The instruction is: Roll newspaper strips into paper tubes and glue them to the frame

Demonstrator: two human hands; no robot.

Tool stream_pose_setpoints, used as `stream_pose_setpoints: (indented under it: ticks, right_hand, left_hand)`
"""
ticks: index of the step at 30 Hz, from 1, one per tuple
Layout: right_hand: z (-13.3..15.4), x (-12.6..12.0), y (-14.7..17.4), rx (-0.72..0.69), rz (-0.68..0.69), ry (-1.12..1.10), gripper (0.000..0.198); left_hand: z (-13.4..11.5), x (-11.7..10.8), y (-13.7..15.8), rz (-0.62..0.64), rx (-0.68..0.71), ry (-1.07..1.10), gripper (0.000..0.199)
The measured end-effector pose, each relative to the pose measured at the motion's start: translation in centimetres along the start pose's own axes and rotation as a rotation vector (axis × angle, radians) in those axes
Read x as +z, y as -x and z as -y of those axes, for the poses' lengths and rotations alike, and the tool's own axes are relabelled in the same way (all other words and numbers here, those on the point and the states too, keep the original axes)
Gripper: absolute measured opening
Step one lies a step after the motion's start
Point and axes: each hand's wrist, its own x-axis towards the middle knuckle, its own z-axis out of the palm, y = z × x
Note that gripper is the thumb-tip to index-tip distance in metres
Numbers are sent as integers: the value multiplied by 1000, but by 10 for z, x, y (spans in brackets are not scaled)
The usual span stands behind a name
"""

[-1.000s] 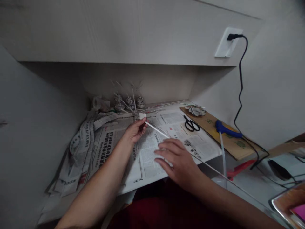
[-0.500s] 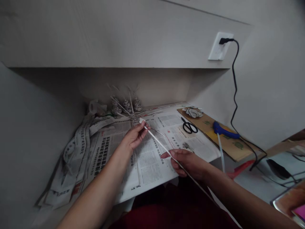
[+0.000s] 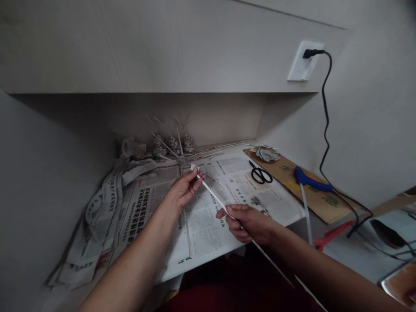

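Observation:
A thin white paper stick point(image 3: 212, 194), rolled from paper, runs slantwise between my hands above the newspaper point(image 3: 204, 234). My left hand point(image 3: 186, 187) pinches its upper end, where a small flat flap of paper sticks out past the fingertips. Lower down, my right hand point(image 3: 248, 222) has its fingers closed around the stick, whose tail trails below that hand toward my lap. Just beyond my left hand lies a woven piece point(image 3: 183, 160) with paper sticks spreading out from it.
Small woven cones point(image 3: 173, 144) stand at the back under an overhanging panel. Newspaper strips point(image 3: 104, 212) are heaped at left. Black scissors point(image 3: 261, 174) lie at right, beside cardboard point(image 3: 328, 206) holding a paper flower point(image 3: 266, 154) and a corded blue glue gun point(image 3: 312, 181).
My right hand has shifted slightly left along the stick, its fingers curled closer around it. My left hand keeps its pinch at the upper end. The view has turned a little.

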Motion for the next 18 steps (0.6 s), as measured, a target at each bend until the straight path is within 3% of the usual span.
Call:
stream_pose_setpoints:
  ticks: [5, 7, 11, 13, 15, 18]
  right_hand:
    - [6, 7, -13, -346, -428, 656, 23]
    - [4, 8, -18, -338, -382, 598, 27]
    - [-1, 2, -19, -80, 10, -19, 32]
    - [0, -1, -18, -33, 85, -121, 33]
    - [4, 1, -18, -91, -4, 33, 30]
    - [9, 8, -23, -306, -310, 426, 20]
  left_hand:
    - [2, -3, -3, -5, 5, -9, 11]
    - [2, -3, -3, -6, 18, -2, 11]
    - [2, -2, -2, -10, -14, 3, 10]
    - [4, -1, -1, -8, -19, -5, 9]
    - [6, -1, -1, 6, -9, -25, 10]
    - [8, -1, -2, 14, -2, -50, 15]
